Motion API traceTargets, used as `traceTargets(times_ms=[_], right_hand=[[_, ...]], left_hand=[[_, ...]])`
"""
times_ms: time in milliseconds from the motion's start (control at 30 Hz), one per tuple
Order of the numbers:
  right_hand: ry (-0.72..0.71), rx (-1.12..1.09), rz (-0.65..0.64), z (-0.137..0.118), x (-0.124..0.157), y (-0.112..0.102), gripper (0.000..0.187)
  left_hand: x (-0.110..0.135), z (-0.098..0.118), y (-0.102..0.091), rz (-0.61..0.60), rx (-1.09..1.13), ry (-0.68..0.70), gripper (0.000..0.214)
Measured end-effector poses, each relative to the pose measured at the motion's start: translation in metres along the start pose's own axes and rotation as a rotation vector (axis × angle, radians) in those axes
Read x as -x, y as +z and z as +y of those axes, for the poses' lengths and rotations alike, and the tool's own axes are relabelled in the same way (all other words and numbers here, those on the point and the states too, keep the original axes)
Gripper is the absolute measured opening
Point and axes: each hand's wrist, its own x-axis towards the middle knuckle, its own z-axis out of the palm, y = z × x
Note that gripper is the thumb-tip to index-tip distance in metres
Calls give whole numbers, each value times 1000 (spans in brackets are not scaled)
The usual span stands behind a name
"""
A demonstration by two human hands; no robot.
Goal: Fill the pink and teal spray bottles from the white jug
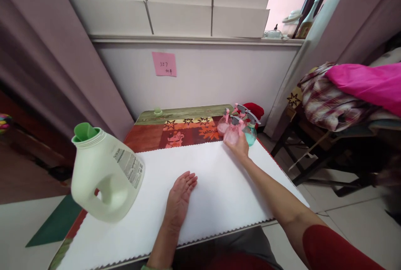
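My right hand [240, 148] reaches to the far right of the table, its fingers wrapped round a pink spray bottle [232, 135]. Close behind the held one stand more round spray bottles, a pink one [222, 125] to its left and a teal one [250, 133] to its right. My left hand [181, 192] rests palm up on the white mat [216, 178], fingers stretched and nothing in it. To its left stands a large pale green jug [106, 178] with a handle and a printed label. A darker green piece [84, 131] sits in the jug's open mouth.
A small green cap [158, 111] lies at the table's back left. Behind the bottles is something red [254, 111]. A pink note [164, 64] is stuck to the wall. On the right, clothes [326, 94] are piled on dark furniture.
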Motion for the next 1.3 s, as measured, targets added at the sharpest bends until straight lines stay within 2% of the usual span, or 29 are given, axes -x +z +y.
traceTargets(times_ms=[167, 300, 400, 533, 600, 667, 800, 933, 1100, 1300], right_hand=[[58, 8, 4, 17, 11, 15, 104], [61, 12, 29, 22, 21, 16, 103], [41, 17, 74, 27, 25, 13, 86], [71, 12, 162, 33, 27, 10, 53], [88, 13, 153, 34, 29, 11, 33], [83, 21, 122, 33, 31, 11, 22], [20, 41, 30, 26, 36, 10, 29], [-48, 53, -43, 20, 38, 10, 23], [-52, 74, -65, 21, 39, 12, 28], [-30, 40, -66, 22, 40, 9, 29]], left_hand=[[-2, -1, -2, 19, -11, -5, 46], [0, -1, -2, 41, -22, -6, 46], [0, -1, -1, 59, -34, -5, 47], [-1, 1, 1, 88, -54, -9, 48], [-2, 1, 1, 97, -62, -13, 48], [-2, 1, 1, 109, -72, -15, 48], [-1, 0, 1, 124, -132, -6, 49], [0, -1, 3, 126, -252, 16, 51], [10, -7, 7, 110, -533, 64, 50], [19, -15, 6, 14, -711, 150, 46]])
